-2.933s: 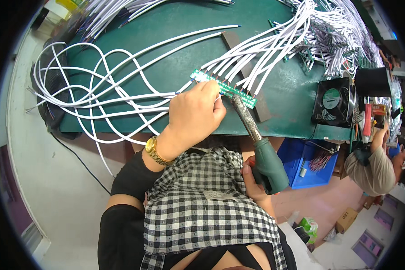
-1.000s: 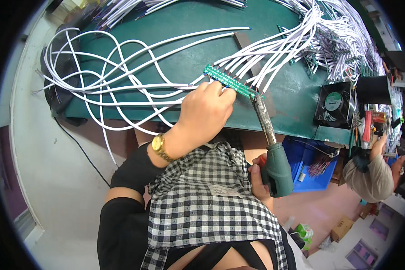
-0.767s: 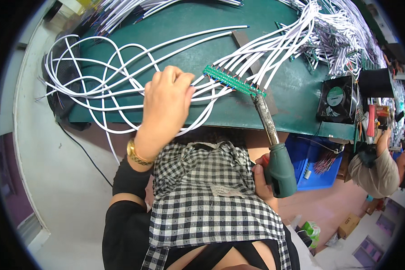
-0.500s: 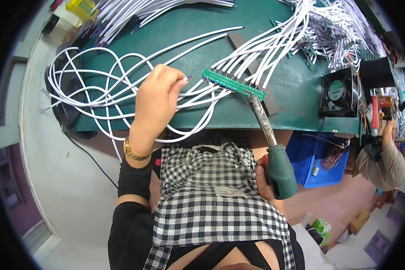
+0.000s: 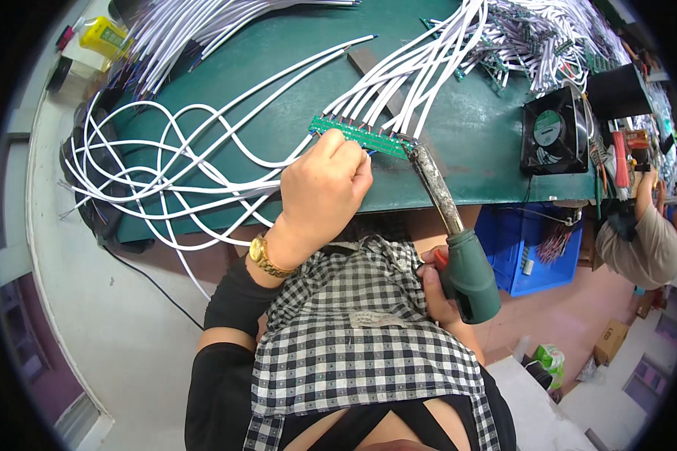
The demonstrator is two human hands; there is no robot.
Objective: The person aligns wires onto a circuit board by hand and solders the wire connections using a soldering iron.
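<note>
Head view: just beyond the left hand (image 5: 323,184) lies a narrow green circuit board (image 5: 384,141), dotted with pale solder spots, a row of smooth, round white cables (image 5: 399,90) fanning from its far edge. The left fingertips are pressed together at the near edge, pinching a thin wire (image 5: 371,152) whose blue end shows; the knuckles hide part of the board. The right hand (image 5: 435,289) is wrapped around the green plastic handle of a soldering iron (image 5: 470,274), its scorched metal barrel reaching the board's right end and covering it. A flat dark bar (image 5: 365,64) runs under the cables. Left of the left hand, loose cables (image 5: 203,146) loop across the green table (image 5: 474,143); beyond the right hand stands a square black fan (image 5: 554,129).
</note>
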